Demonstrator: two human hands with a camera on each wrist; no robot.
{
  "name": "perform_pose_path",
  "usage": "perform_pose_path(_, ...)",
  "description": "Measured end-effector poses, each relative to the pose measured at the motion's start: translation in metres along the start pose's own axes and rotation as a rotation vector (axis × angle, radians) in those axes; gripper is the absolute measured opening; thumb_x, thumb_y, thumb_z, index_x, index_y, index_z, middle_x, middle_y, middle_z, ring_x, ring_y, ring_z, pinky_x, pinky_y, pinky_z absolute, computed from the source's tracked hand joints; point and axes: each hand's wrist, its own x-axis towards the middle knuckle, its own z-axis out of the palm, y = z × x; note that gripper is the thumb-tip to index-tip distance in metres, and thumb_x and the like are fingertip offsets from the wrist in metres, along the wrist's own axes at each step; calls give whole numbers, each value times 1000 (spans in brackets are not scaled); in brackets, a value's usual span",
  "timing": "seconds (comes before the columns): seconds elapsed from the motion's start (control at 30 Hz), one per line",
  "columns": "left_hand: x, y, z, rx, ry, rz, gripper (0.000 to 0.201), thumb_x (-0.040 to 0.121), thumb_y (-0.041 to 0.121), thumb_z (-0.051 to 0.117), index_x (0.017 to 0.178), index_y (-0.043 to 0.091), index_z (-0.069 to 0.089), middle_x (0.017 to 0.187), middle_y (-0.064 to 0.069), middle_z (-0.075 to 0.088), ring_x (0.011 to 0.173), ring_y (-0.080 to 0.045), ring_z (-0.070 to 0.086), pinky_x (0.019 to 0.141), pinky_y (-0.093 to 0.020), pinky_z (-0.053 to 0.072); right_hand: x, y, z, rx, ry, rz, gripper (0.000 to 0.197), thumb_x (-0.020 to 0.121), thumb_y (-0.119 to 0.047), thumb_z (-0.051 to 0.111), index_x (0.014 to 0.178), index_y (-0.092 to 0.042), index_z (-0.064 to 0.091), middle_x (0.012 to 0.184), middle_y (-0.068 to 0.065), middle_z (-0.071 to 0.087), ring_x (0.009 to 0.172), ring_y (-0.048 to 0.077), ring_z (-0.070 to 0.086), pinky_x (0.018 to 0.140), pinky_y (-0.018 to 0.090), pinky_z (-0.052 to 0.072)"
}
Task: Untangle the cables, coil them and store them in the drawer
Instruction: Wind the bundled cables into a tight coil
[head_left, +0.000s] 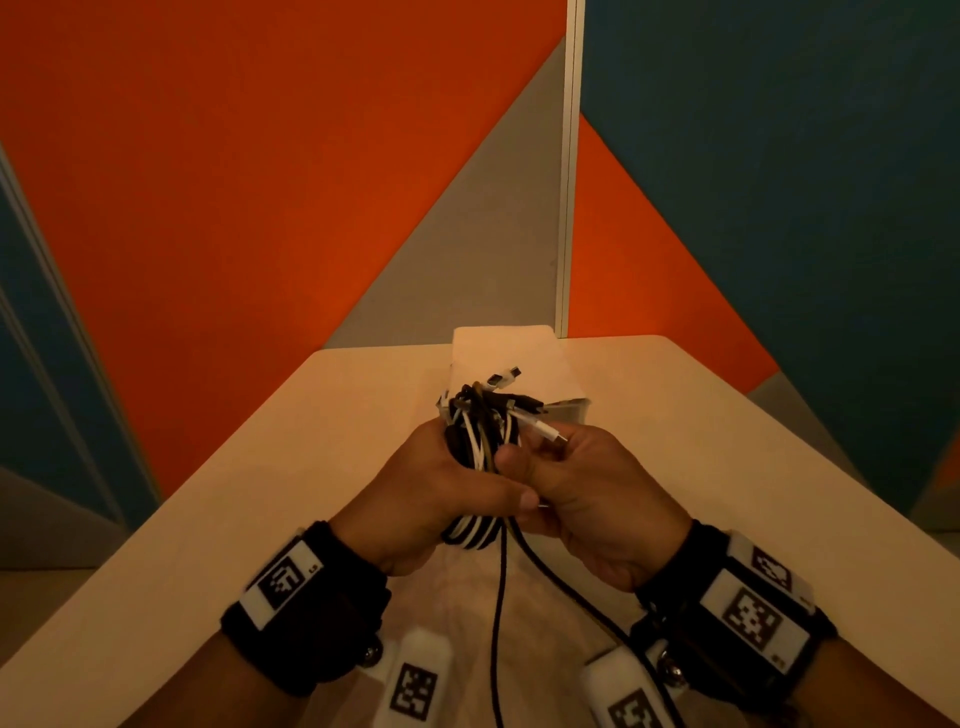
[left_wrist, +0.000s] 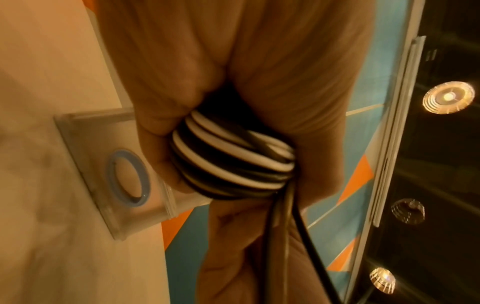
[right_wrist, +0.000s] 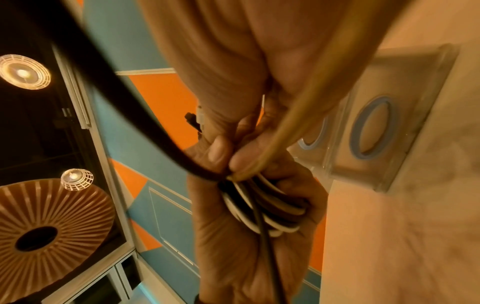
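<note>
- Above the table (head_left: 218, 467), in front of the drawer unit (head_left: 506, 353), the head view alone shows both hands together: left hand (head_left: 441, 499) gripping the cable bundle (head_left: 480, 447), right hand (head_left: 587, 493) pinching its strands.
- Left wrist: only here, banded black-and-white coils (left_wrist: 231, 162) show, beside the drawer's ringed front (left_wrist: 128, 181).
- Right wrist: a tan strand (right_wrist: 298, 121) crosses before that front (right_wrist: 374, 127).

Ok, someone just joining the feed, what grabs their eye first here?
The thick bundle of black and white coiled cables, gripped in the left hand over the pale table, with plug ends sticking out on top. The right hand pinches strands beside it while two black cables trail down. Behind stands a clear plastic drawer box.
</note>
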Motion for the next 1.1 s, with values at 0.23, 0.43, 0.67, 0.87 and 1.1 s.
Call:
perform_pose_path(0.23, 1, -2, -2, -91, 219, 5, 29, 73, 2, 69, 94, -16, 62, 87, -24, 66, 77, -39, 66, 70, -46, 56, -1, -4, -2, -56, -110, 110, 38, 77, -27, 74, 102, 0, 65, 95, 15, 70, 82, 22, 70, 69, 34, 60)
perform_pose_path(0.43, 3, 0, -2, -165, 372, 24, 19, 69, 6, 70, 75, -5, 57, 69, -13, 49, 65, -28, 53, 56, -35, 47, -4, 1, 2, -66, -170, 118, 10, 76, -10, 76, 75, -8, 67, 73, 14, 65, 69, 21, 66, 53, 25, 52)
perform_pose_path(0.67, 1, 0, 5, -240, 400, -42, 13, 71, 6, 72, 72, 5, 59, 64, -9, 49, 55, -22, 57, 50, -32, 50, -1, 14, 2, -259, -136, -2, 30, 61, -21, 90, 58, -13, 61, 63, 15, 61, 54, 24, 50, 53, 28, 42)
perform_pose_path(0.87, 0, 0, 5, -312, 388, -73, 33, 76, 12, 73, 93, -14, 62, 83, -25, 60, 72, -37, 65, 61, -39, 58, -4, 11, 4, -518, 0, -78, 42, 67, -36, 91, 91, -23, 58, 92, 0, 70, 82, 14, 68, 76, 37, 60)
perform_pose_path(1.1, -7, -7, 29, -230, 361, -30, 35, 78, 15, 72, 111, 5, 73, 103, -23, 75, 100, -36, 75, 76, -41, 60, -7, -1, 6, -487, -246, -227, 72, 87, 10, 65, 144, -25, 40, 131, -1, 63, 123, 13, 61, 102, 46, 52)
